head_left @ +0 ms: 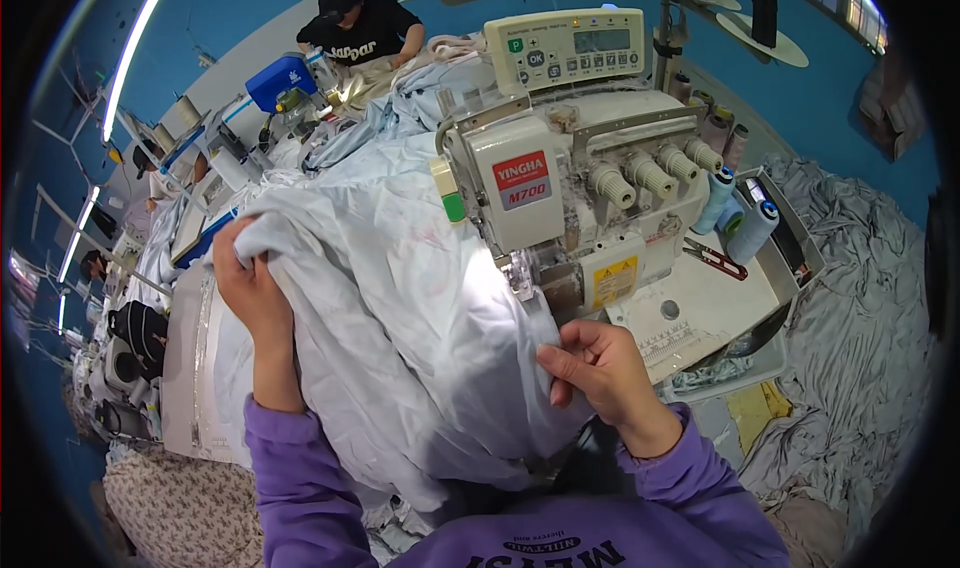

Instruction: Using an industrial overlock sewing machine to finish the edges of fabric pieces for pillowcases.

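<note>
A wide sheet of pale white-blue fabric (400, 298) spreads over the table and drapes down toward my lap. My left hand (252, 280) is closed on a fold of it at the left, lifting that part. At the right, my right hand (597, 373) pinches the fabric's edge between thumb and fingers, just in front of the overlock sewing machine (540, 183). The fabric runs up to the lit presser foot (522, 274); whether it lies under the foot I cannot tell.
A control panel (565, 50) tops the machine. Thread snips (716, 259) and blue thread cones (752, 230) lie to its right, beside a heap of grey fabric (850, 348). A co-worker (362, 33) sits at the far end; another sewing machine (283, 83) stands there. A patterned cushion (180, 503) is lower left.
</note>
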Demonstrator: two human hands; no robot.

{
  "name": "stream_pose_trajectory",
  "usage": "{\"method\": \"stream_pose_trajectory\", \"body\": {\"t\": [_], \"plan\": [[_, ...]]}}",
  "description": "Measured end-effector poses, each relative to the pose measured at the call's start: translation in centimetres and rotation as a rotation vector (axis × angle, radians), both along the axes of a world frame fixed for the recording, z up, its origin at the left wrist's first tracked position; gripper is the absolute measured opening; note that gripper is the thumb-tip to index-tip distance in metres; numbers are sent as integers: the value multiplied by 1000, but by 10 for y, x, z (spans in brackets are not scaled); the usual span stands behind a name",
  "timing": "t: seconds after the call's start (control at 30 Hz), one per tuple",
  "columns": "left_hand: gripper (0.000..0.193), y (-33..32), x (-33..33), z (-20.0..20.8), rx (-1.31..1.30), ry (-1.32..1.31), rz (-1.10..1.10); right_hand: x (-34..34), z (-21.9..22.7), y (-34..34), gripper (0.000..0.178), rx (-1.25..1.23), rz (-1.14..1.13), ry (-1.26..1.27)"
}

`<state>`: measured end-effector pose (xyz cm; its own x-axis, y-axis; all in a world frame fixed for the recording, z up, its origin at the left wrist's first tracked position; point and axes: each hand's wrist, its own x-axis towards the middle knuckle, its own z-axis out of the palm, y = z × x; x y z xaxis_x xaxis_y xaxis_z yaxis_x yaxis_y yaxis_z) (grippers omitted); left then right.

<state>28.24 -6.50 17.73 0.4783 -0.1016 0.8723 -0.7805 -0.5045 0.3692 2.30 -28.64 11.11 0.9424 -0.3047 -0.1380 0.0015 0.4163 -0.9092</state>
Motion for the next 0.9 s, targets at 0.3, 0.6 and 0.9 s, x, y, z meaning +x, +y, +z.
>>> {"method": "stream_pose_trajectory", "body": {"t": [0.3, 0.6, 0.9], "plan": [[22, -16, 55, 38, 74, -243, 76, 0, 1, 1, 15, -10, -17, 0], [24, -17, 120, 92, 124, -280, 120, -1, 4, 3, 15, 3, -25, -4], [22, -24, 152, 145, 169, -412, 226, 0, 2, 0, 13, 6, -9, 12]]}}
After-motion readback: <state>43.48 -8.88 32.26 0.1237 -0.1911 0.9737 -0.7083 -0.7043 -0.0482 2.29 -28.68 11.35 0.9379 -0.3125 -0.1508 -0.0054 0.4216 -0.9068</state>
